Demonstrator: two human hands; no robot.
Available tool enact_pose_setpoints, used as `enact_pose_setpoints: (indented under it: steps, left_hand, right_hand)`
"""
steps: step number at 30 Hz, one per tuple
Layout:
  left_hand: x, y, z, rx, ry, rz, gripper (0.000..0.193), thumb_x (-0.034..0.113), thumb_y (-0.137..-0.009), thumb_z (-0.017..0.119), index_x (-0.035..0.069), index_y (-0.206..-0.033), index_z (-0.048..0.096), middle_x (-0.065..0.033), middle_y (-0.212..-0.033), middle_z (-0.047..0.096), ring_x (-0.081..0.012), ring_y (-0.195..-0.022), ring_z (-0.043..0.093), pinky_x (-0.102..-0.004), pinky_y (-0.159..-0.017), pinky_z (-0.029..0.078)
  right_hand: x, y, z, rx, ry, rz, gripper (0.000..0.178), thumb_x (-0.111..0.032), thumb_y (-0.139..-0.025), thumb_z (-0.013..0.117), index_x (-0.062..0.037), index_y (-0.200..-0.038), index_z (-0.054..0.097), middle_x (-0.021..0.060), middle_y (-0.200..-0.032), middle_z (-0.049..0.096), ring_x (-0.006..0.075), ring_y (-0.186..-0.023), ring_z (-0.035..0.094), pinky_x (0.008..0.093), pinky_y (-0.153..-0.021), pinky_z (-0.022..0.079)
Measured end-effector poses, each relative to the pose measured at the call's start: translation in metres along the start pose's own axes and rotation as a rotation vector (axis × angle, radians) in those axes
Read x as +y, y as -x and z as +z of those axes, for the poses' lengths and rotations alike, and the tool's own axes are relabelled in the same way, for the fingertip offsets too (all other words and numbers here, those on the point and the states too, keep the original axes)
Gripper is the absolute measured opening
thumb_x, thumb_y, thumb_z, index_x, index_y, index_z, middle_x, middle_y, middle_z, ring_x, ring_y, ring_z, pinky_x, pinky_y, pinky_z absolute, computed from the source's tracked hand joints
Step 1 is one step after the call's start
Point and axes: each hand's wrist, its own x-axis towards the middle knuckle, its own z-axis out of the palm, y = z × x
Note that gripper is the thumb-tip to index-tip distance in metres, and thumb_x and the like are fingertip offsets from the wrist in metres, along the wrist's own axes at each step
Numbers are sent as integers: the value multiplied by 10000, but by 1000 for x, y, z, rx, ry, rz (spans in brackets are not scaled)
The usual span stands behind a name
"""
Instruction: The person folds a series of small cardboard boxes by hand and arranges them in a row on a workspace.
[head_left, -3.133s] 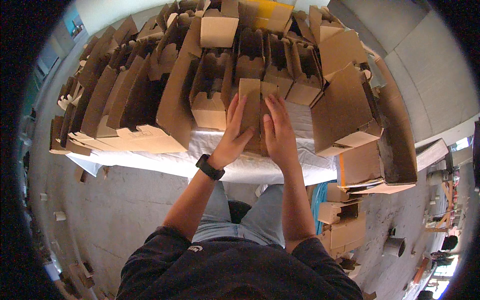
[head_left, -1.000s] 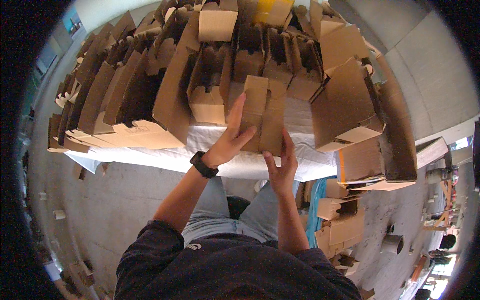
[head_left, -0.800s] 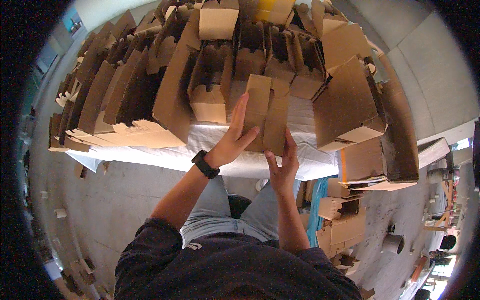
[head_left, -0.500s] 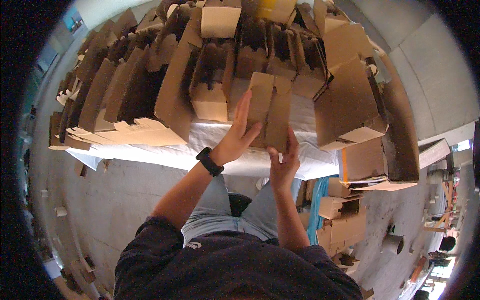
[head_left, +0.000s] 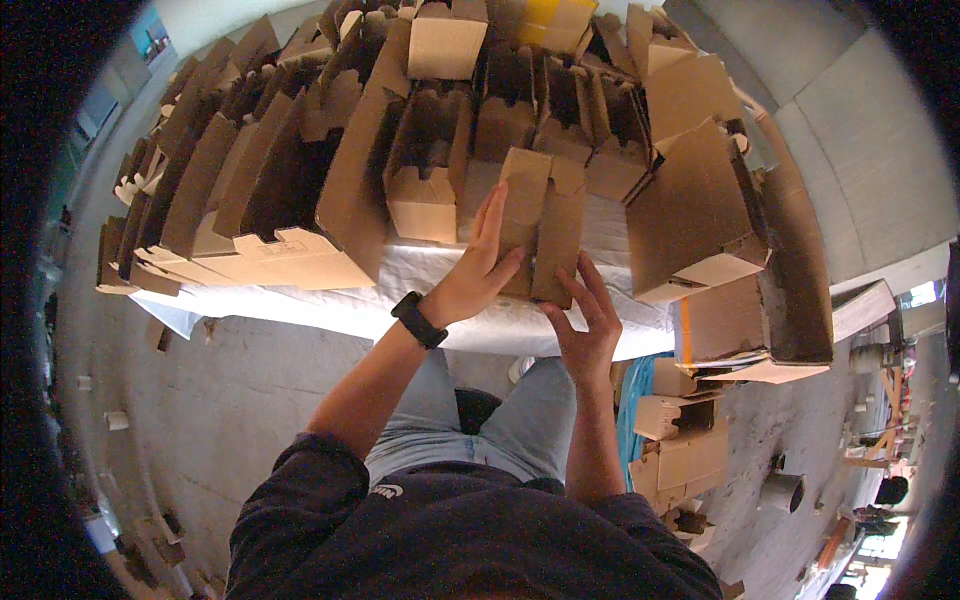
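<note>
One small box (head_left: pixel 560 225) sits at mid-frame, over our white-covered bench (head_left: pixel 425 268). Our left hand (head_left: pixel 468 280) lies open along its left side, fingers straight. Our right hand (head_left: pixel 589 330) touches its lower right corner, thumb and fingers apart; whether it grips, we cannot tell. More boxes (head_left: pixel 300 255) fill the upper left.

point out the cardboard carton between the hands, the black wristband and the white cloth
Cardboard carton (head_left: pixel 560 238): head view, on its right-hand panel.
Black wristband (head_left: pixel 419 320): head view, on its dark outer face.
White cloth (head_left: pixel 420 268): head view, on a bare stretch of it.
</note>
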Motion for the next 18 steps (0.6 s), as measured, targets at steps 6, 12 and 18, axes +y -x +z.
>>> enact_pose_setpoints:
  steps: [6, 12, 18]
  left_hand:
    - [1, 1, -1, 3, -41, -14, 782, 72, -896, 509, 3, -1478, -9, -232, -1526, 53, -342, -1431, 58, -382, -1153, 96]
    - [1, 2, 5, 10, -55, 2, 778, 90, -897, 522, -1, -1475, 9, -251, -1515, 65, -353, -1426, 73, -387, -1151, 115]
    - [8, -2, 1, 2, -29, -7, 770, 90, -892, 521, 4, -1474, 25, -252, -1505, 84, -368, -1419, 88, -390, -1148, 131]
  right_hand:
    - [-8, -6, -2, 30, 140, -78, 382, -88, -723, 771, -95, -1092, 676, 139, -1320, 535, 290, -1107, 599, 359, -865, 528]
    - [-15, -19, -14, -81, 150, -135, 387, -92, -689, 782, -92, -1062, 677, 141, -1377, 467, 326, -1202, 520, 390, -911, 501]
    - [-27, -41, -20, -276, 204, -333, 470, -241, -580, 850, -71, -951, 618, 134, -1478, 306, 371, -1287, 405, 438, -960, 465]
